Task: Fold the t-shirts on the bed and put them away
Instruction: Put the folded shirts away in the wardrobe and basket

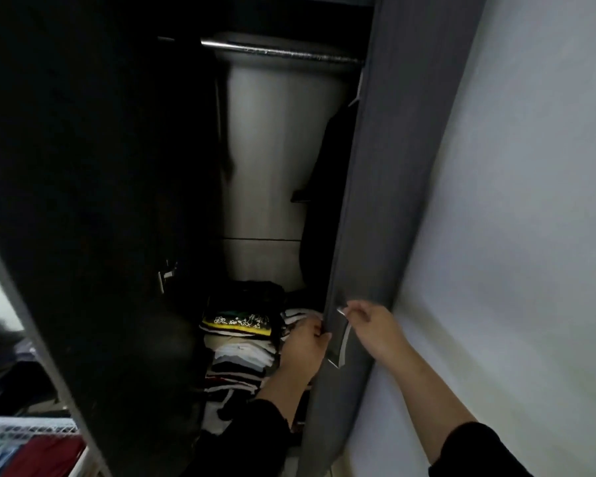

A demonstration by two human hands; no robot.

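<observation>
Open wardrobe, both doors swung outward. Left hand (303, 346) curled around the inner edge of the grey right door (369, 208), thumb on its front face. Right hand (369, 321) pinching the top of the metal handle (341, 333) on that same door, fingers bent around it. Inside, low down, a stack of folded t-shirts (238, 359), white and striped layers under a black one with a yellow and white print, just left of the left hand. Above, a hanging rail (279, 49) with a dark garment (324, 187) suspended at the right. Dark left door (93, 201) filling the left side. White wire basket (31, 442) holding red and blue cloth at bottom left. Pale wall (530, 201) right.
</observation>
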